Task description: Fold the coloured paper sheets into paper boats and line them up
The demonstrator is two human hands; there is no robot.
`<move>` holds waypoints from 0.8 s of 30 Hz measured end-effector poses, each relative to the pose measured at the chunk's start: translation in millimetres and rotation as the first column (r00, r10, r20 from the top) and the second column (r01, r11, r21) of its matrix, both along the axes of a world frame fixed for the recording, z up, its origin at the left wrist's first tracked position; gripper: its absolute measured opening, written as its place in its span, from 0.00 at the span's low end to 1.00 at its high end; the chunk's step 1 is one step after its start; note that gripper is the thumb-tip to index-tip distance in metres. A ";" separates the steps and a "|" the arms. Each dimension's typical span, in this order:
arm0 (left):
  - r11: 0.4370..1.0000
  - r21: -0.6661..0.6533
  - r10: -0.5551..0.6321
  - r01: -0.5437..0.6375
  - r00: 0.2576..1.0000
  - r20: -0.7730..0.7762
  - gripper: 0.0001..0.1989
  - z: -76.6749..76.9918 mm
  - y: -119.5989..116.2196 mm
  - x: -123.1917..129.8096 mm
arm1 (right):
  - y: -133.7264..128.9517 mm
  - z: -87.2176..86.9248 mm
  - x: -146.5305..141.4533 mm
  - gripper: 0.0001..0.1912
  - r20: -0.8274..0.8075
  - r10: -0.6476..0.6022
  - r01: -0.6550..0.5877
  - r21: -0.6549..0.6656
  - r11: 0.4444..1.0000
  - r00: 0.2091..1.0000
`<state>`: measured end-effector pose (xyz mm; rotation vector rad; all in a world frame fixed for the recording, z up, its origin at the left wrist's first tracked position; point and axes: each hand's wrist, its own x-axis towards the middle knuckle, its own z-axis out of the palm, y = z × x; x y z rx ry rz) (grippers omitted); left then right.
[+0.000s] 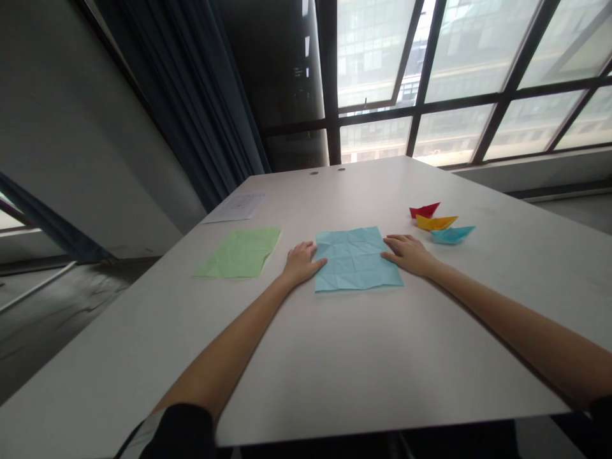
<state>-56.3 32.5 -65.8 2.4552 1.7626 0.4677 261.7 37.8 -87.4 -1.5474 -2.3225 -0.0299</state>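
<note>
left hand (303, 262) palm-down, right hand (409, 254) palm-down

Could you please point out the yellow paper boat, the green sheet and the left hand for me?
Yellow paper boat (436, 223): head view, on the middle of its side.
Green sheet (239, 252): head view, on its creased upper face.
Left hand (301, 262): head view, on the back of the hand.

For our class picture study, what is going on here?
Someone's left hand and right hand rest at either side of a creased blue sheet on a table. A green sheet lies to the left; red, yellow and blue paper boats sit to the right.
</note>
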 end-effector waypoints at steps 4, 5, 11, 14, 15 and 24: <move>0.997 -0.022 -0.063 0.071 0.968 0.242 0.17 3.3 1.2 -5.2 | 1.6 0.0 0.7 0.30 -0.013 0.011 -0.011 -0.006 1.000 1.000; 0.996 -0.031 -0.071 0.083 0.953 0.293 0.17 2.9 2.1 -6.5 | 2.1 0.0 0.6 0.30 -0.017 0.011 -0.011 -0.008 1.000 1.000; 0.997 -0.050 -0.025 0.055 0.885 0.466 0.20 -9.4 13.4 -11.0 | 6.1 -0.9 -0.5 0.28 -0.030 0.010 -0.010 -0.023 1.000 1.000; 0.998 -0.064 0.013 0.027 0.837 0.547 0.16 -14.7 18.5 -11.2 | 7.7 -1.2 -0.1 0.29 -0.046 0.002 -0.003 -0.030 1.000 0.999; 0.997 -0.069 0.014 0.030 0.824 0.566 0.14 -15.4 19.4 -11.1 | 8.1 -1.2 0.3 0.28 -0.058 0.000 -0.002 -0.037 0.999 0.998; 0.986 0.000 -0.132 0.170 0.766 0.630 0.11 -4.4 13.6 -9.2 | 6.2 2.0 4.1 0.26 -0.527 0.037 -0.123 -0.129 0.984 0.849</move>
